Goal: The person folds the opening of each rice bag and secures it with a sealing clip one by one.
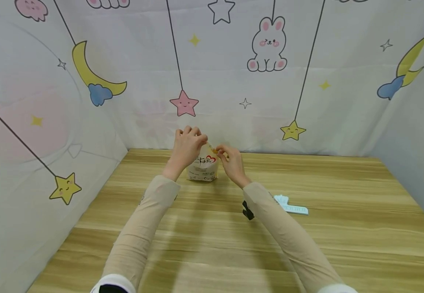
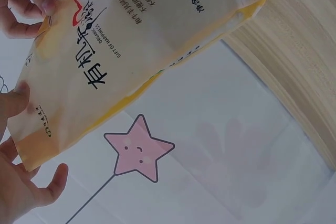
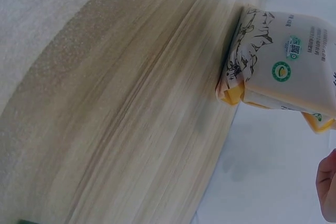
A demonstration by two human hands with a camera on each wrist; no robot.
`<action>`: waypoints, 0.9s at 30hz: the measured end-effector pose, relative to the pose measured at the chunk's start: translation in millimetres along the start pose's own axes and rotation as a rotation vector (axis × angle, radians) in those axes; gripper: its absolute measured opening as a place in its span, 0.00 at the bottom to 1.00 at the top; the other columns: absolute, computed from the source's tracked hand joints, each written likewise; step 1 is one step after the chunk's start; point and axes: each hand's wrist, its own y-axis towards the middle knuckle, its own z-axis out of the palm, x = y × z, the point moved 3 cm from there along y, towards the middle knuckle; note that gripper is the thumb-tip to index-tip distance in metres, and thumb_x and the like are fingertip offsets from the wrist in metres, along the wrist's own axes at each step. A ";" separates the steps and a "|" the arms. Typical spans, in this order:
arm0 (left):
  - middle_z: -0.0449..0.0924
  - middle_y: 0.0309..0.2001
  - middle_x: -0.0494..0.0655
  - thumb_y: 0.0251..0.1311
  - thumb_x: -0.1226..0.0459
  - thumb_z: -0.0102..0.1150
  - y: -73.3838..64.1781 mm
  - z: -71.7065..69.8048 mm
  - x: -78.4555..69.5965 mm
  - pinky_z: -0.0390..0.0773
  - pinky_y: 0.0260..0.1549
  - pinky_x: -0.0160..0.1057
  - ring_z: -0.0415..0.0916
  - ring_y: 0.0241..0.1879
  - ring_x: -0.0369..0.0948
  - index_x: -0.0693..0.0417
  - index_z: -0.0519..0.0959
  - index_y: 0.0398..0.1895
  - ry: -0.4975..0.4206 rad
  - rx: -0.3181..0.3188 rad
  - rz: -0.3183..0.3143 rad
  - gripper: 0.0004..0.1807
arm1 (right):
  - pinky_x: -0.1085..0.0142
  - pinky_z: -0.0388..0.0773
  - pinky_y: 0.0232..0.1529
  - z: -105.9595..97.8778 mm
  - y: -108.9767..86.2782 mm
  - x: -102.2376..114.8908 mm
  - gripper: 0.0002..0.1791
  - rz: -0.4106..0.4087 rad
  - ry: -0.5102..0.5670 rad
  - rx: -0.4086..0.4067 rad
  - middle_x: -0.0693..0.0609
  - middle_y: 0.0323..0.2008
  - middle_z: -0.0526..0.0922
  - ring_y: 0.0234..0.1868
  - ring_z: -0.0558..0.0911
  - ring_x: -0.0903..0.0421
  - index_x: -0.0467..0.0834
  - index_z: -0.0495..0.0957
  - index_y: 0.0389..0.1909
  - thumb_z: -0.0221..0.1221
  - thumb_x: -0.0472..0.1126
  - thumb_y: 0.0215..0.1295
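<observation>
A cream packaged bag [image 1: 203,169] with yellow edges, black lettering and a red heart outline stands upright at the table's back. My left hand [image 1: 187,146] pinches its top left corner. At the top right corner, my right hand [image 1: 232,162] pinches the bag's edge between thumb and fingers. In the left wrist view the upper part of the bag [image 2: 121,40] is stretched between both hands. The right wrist view shows the bag's lower front [image 3: 289,61], with only part of the right hand [image 3: 328,187] at the frame's edge.
A light blue clip [image 1: 294,209] with a long ridged bar lies on the wooden table [image 1: 344,240], partly behind the right sleeve. A small black item [image 1: 248,210] shows beside that sleeve. A printed cloth [image 1: 226,73] hangs behind the table.
</observation>
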 end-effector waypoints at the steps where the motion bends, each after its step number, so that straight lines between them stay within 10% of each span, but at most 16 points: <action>1: 0.77 0.33 0.46 0.59 0.58 0.51 -0.3 0.0 -0.2 0.65 0.39 0.49 0.70 0.38 0.46 0.44 0.81 0.35 0.002 -0.003 0.000 0.08 | 0.61 0.73 0.37 0.1 -0.2 -0.3 0.06 0.004 0.004 0.001 0.49 0.32 0.83 0.35 0.77 0.53 0.45 0.78 0.36 0.56 0.37 0.58; 27: 0.77 0.35 0.47 0.58 0.59 0.53 -1.5 3.9 0.8 0.65 0.38 0.50 0.70 0.37 0.47 0.46 0.81 0.34 -0.031 -0.035 -0.004 0.07 | 0.63 0.77 0.30 0.9 -2.2 -6.1 0.10 0.073 0.076 0.008 0.46 0.35 0.81 0.35 0.80 0.52 0.45 0.79 0.41 0.55 0.39 0.59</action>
